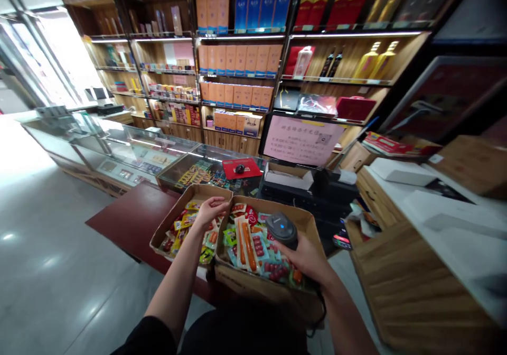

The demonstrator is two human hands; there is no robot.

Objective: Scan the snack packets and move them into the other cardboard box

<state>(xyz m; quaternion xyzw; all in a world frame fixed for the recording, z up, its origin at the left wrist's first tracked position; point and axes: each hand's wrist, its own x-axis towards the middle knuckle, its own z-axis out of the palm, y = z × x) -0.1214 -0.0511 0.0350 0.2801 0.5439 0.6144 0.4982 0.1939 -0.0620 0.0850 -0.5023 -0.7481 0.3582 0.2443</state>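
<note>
My right hand [303, 254] grips a dark grey handheld barcode scanner [281, 227] with a small blue light on its head. The scanner is above a cardboard box [245, 277] of packaged snacks. A clear pack of long orange sausages [246, 243] lies on top there, beside several packs of small red sausages [259, 245]. My left hand [212, 211] hovers over the right side of a second cardboard box [158, 250], its fingers loosely bent near the shared wall and nothing visible in them. Yellow snack packets [184, 221] fill that box.
Both boxes rest by a dark red tabletop [130, 212]. Ahead are a glass display counter [134, 151], a red mat [249, 168] with a black mouse [240, 169], and a monitor covered by a pink sign [301, 141]. Shelves of boxed goods [240, 59] line the wall. A wooden cabinet [415, 286] stands right.
</note>
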